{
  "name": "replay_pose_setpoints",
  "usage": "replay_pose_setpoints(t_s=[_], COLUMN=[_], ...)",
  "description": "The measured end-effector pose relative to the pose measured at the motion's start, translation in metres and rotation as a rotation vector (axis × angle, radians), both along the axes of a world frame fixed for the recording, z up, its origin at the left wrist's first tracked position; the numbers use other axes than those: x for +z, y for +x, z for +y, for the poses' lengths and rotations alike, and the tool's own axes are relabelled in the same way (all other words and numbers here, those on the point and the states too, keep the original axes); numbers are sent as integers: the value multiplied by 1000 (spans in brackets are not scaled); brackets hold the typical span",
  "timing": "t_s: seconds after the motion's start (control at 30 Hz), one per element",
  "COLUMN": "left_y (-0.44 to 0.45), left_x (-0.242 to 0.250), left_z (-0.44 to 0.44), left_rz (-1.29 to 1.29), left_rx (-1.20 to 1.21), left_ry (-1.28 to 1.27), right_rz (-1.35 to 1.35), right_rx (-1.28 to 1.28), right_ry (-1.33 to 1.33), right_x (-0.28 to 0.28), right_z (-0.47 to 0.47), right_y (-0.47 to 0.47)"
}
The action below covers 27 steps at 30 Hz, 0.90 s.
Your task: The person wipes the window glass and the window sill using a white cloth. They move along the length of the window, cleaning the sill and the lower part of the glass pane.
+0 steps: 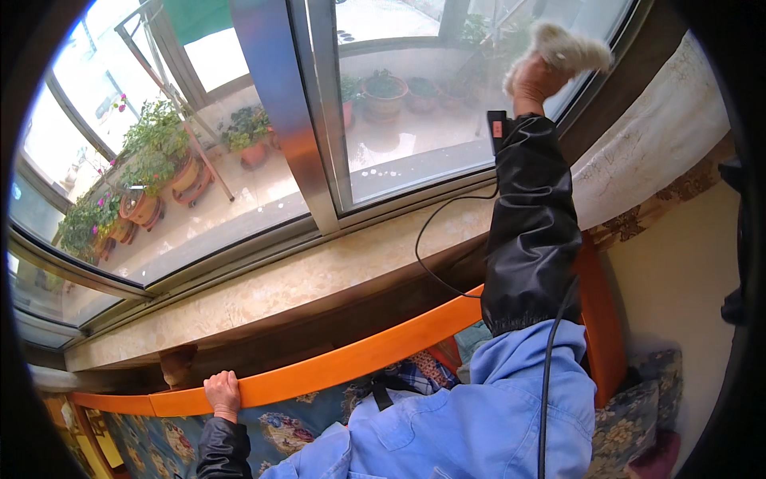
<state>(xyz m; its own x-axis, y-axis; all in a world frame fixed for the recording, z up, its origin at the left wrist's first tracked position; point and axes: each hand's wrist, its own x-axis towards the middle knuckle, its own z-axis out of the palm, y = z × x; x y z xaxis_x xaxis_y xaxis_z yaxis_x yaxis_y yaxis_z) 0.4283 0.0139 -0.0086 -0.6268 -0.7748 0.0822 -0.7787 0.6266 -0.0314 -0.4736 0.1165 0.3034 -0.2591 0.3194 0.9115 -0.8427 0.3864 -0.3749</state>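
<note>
At the upper right, my right hand (534,78) grips a fluffy off-white cloth (568,51) against the sliding window's glass pane (419,114), close to the dark right frame. The cloth looks slightly blurred, and the fingertips are hidden behind it. A black sleeve cover is on that arm, with a small dark device (498,132) and a cable at the wrist. Low on the left, my left hand (222,392) is closed over the orange wooden rail (335,365) of a sofa back.
A marble-look sill (269,281) runs below the aluminium window frame. A white curtain (652,138) hangs at the right. Flowered cushions (628,413) lie around the sofa. Potted plants (140,203) and a metal ladder-like stand (179,114) are behind the glass. A black cable (422,251) loops over the sill.
</note>
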Motion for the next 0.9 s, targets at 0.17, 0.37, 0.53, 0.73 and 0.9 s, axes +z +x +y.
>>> replay_pose_setpoints(t_s=[0.17, 0.37, 0.53, 0.73, 0.9], left_y=[-5, -1, -2, -10, -14], left_x=[6, 2, 1, 12, 18], left_z=[2, -1, -1, 5, 5], left_rz=[6, 9, 19, 54, 54], left_rx=[30, 19, 12, 15, 36], left_ry=[34, 28, 30, 31, 29], right_rz=[-739, -1181, -477, -1076, -1291], right_rx=[93, 272, 160, 437, 133], right_ry=[-452, -438, -30, -356, -341], right_x=[-130, -245, -141, -108, -189], right_z=[29, 3, 37, 81, 22], right_y=[-25, 46, -29, -67, 22])
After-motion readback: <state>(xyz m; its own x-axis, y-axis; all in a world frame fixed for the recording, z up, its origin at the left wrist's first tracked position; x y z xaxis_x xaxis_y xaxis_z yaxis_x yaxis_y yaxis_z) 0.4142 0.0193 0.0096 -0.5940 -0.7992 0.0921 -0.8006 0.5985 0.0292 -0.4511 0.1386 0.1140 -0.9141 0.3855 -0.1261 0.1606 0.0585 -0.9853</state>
